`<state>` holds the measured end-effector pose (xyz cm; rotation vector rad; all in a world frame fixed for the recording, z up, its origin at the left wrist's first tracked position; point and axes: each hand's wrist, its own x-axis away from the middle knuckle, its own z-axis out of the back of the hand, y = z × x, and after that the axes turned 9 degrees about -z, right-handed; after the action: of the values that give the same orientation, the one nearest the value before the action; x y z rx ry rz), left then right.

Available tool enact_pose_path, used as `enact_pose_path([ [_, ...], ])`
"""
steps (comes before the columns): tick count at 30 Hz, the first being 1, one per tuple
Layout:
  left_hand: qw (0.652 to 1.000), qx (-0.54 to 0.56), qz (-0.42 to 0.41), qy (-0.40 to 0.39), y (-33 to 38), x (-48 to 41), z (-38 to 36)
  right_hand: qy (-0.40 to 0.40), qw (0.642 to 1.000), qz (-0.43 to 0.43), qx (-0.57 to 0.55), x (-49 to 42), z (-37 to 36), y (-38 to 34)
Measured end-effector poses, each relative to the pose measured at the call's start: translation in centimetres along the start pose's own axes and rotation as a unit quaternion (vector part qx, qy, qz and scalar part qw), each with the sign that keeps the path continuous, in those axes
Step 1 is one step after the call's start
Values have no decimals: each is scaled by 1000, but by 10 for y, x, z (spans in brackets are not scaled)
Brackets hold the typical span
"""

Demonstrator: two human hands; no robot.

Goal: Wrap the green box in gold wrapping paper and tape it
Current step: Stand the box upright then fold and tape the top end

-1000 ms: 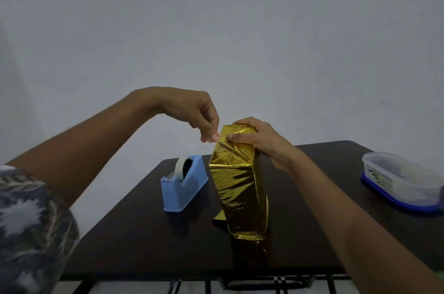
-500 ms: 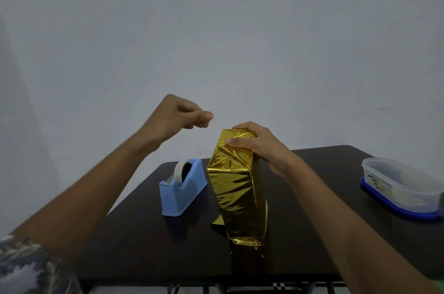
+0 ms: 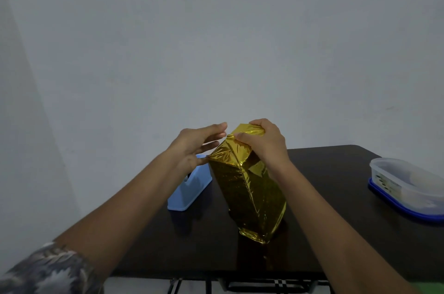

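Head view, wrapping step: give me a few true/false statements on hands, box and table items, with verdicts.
1. The right hand grips the top of the gold-wrapped box. True.
2. The box lies flat on the table. False: it stands on end, tilted.
3. The left hand is clenched around the tape dispenser. False: its fingers are spread open beside the box top, above the dispenser.
4. A clear container with a blue base sits at the table's right edge. True.
5. Green box surface shows. False: only gold paper is visible.
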<state>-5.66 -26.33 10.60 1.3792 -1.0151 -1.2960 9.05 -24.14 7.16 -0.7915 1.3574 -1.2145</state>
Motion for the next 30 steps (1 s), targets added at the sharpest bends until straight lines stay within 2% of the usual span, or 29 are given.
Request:
enact_pose_path([
  [30, 999, -26, -1, 29, -8, 5, -4, 1, 1000, 13, 26, 6, 0, -2],
])
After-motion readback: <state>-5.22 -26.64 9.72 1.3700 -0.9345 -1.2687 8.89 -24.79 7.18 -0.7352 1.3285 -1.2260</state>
